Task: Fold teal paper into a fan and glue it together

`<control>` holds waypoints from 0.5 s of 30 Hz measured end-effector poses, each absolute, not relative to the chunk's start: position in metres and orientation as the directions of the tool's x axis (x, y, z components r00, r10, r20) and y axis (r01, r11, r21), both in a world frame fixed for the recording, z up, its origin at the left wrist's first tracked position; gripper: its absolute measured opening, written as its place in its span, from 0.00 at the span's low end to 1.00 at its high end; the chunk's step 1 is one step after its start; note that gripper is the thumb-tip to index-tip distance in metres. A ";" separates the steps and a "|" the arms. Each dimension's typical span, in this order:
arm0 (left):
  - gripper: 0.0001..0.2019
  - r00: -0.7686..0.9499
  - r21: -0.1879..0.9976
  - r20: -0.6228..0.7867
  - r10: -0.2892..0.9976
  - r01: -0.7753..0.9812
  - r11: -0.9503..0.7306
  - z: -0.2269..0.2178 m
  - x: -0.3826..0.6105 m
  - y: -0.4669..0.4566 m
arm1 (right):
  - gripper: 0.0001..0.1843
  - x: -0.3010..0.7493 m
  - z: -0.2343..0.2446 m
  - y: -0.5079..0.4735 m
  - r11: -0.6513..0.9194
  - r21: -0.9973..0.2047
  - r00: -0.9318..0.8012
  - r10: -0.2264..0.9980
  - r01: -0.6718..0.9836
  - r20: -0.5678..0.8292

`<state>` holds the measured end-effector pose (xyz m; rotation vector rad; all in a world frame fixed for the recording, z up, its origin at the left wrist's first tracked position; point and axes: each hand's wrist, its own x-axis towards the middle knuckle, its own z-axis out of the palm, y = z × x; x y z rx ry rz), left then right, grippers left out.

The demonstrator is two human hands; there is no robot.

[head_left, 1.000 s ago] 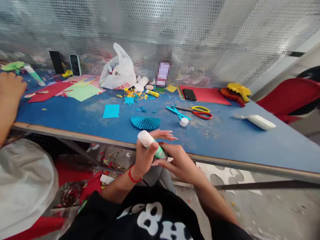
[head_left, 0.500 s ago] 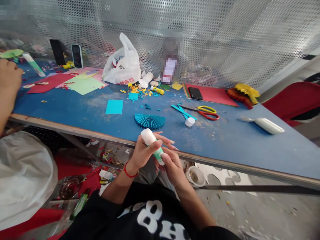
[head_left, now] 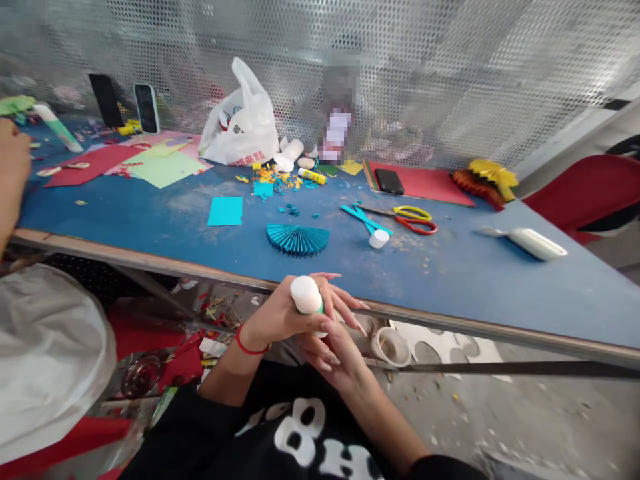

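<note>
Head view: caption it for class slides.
Left hand holds a glue stick, right hand close beneath, near a pleated blue paper fan.

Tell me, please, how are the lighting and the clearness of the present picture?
Head view: pale bright patches streak the perforated metal wall; head view: the propped phone is pixelated; head view: the glue stick shows clearly at its white tip, though the left hand hides part of it.

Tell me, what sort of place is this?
Probably a papercraft workspace: on the long blue table lie a pleated, semicircular teal paper fan and metal scissors with red and yellow handles.
</note>
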<state>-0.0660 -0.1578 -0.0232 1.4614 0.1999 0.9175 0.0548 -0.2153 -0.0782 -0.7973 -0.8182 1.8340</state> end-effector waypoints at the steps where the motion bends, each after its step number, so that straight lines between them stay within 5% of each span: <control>1: 0.18 0.630 0.896 0.410 0.659 -0.411 -0.165 -0.022 -0.064 -0.159 | 0.21 0.053 -0.077 -0.216 -0.258 -0.821 -0.233 0.960 -0.509 -0.157; 6: 0.13 0.462 0.846 0.462 0.757 -0.486 -0.220 -0.015 -0.045 -0.166 | 0.17 0.056 -0.068 -0.231 0.076 -0.893 0.276 0.959 -0.444 -0.056; 9: 0.13 0.457 0.836 0.444 0.771 -0.520 -0.174 -0.013 -0.034 -0.176 | 0.11 0.061 -0.078 -0.241 0.296 -0.923 0.475 0.867 -0.245 0.152; 15: 0.15 0.547 0.845 0.351 0.760 -0.534 -0.006 -0.016 -0.027 -0.191 | 0.15 0.067 -0.120 -0.241 0.491 -0.846 0.565 0.645 0.208 0.514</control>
